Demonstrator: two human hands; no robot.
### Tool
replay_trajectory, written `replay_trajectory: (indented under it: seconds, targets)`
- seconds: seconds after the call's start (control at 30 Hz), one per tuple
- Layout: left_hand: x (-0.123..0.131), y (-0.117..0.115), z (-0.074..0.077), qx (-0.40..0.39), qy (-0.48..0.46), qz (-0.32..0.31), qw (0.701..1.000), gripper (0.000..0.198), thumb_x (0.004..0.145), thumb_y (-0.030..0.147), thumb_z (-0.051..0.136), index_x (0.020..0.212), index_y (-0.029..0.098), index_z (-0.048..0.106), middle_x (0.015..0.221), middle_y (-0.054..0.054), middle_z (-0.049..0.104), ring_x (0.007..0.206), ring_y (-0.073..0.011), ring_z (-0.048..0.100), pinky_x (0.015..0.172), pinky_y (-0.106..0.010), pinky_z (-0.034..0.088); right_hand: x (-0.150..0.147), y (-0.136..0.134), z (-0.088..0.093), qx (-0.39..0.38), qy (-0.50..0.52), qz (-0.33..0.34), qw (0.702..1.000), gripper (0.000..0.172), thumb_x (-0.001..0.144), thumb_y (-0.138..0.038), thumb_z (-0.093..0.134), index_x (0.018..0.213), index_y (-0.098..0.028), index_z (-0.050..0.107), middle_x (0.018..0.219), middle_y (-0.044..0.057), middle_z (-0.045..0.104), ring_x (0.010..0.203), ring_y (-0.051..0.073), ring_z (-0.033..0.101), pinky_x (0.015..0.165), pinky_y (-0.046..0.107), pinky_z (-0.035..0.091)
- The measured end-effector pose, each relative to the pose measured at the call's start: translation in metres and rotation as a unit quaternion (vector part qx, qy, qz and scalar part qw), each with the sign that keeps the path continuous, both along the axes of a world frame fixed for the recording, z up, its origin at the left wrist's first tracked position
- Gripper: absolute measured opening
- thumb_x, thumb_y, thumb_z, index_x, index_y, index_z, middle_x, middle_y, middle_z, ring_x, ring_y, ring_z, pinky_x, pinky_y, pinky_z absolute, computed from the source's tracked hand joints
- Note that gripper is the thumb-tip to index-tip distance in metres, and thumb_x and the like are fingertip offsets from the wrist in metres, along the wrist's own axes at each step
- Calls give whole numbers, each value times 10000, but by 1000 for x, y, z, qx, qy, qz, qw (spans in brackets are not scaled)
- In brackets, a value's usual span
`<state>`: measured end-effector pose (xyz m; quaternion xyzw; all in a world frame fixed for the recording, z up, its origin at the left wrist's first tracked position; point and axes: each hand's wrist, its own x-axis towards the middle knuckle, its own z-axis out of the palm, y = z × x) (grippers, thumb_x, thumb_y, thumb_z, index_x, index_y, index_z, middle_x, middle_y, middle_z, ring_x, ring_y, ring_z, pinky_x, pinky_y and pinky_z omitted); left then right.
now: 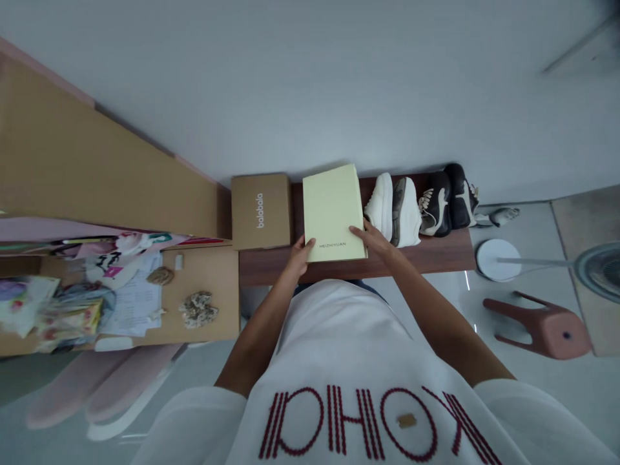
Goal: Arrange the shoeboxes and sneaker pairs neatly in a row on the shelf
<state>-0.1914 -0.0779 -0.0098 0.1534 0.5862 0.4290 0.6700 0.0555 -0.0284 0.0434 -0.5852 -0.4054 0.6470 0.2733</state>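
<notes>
A pale yellow box [332,203] marked MEIZHIYUAN is between my two hands, over a dark wooden shelf top [271,266]. My left hand [301,253] grips its near left corner, thumb on the top face. My right hand [372,237] holds its right side, thumb likewise on top; the other fingers are mostly hidden at the edge. Left of the yellow box stands a brown balabala box [261,210]. To its right are white shoes [380,205], with a grey-and-white shoe [407,213] and black shoes [438,203] beyond.
At the left is a tan desk [225,284] with papers [138,297], plastic packets and a patterned scrunchie [198,310]. A pink stool [562,329] and a fan [600,271] with a round white base stand on the right. A pale wall runs behind the shelf.
</notes>
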Motion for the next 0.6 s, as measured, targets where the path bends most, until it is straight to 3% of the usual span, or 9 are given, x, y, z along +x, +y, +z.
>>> replay_trajectory:
  seconds: [0.23, 0.47, 0.6]
  targets:
    - [-8, 3, 7, 55, 85, 35, 994, 685, 801, 394, 845, 1440, 263, 634, 1427, -75, 692, 1330, -281, 649, 1132, -456, 527, -12, 1, -29, -59, 44, -9, 997, 559, 870, -495, 751, 1344, -223, 634, 1345, 132, 728, 1246, 370, 684, 1085, 615, 551]
    - [-9, -2, -6, 56, 140, 40, 988, 643, 862, 317, 778, 1475, 234, 606, 1441, -82, 683, 1334, -264, 643, 1153, -412, 495, -20, 5, -46, -117, 3, 6, 993, 479, 883, -450, 761, 1290, -236, 625, 1315, 135, 737, 1178, 340, 711, 1041, 624, 559]
    - [-5, -4, -15, 52, 182, 31, 981, 605, 926, 261, 678, 1519, 231, 560, 1469, -92, 661, 1348, -242, 632, 1155, -395, 486, -26, 6, -57, -110, 11, -11, 994, 426, 891, -397, 751, 1258, -225, 617, 1281, 128, 747, 1150, 303, 715, 1041, 586, 567]
